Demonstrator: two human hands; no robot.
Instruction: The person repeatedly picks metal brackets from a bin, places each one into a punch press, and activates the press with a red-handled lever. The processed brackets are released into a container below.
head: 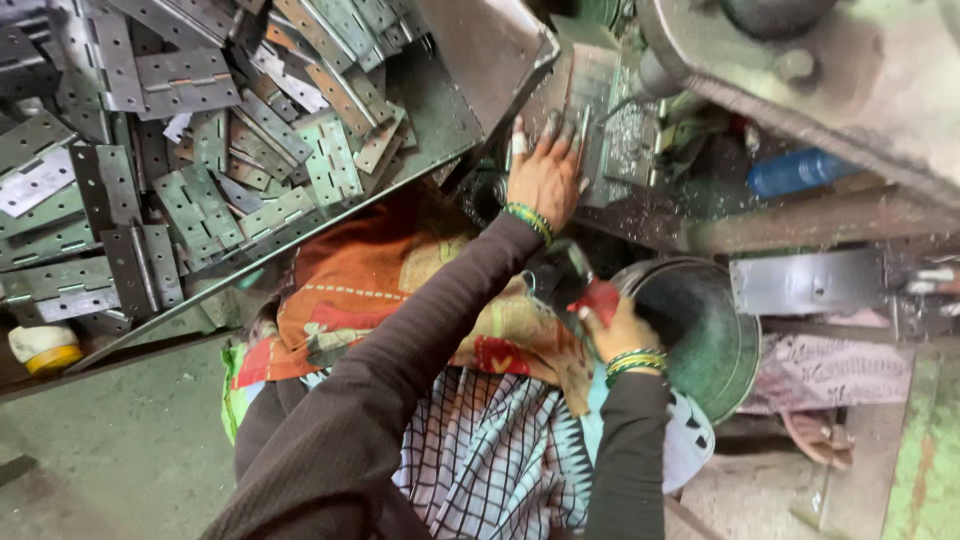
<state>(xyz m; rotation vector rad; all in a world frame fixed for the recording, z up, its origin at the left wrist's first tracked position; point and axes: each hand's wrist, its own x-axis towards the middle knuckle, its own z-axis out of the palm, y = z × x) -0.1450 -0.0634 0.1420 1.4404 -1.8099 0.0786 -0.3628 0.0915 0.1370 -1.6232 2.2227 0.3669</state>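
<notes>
Hinge [590,100] under my left hand [546,172], fingers spread flat on it at the press's [800,80] edge; my right hand [618,328] grips a red rag [598,298] beside the bucket [720,330].

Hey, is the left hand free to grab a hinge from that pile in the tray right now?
Probably yes. The left hand rests flat on a metal piece at the press, holding nothing, and the hinge pile lies open in the tray just to its left, with nothing between them.
</notes>
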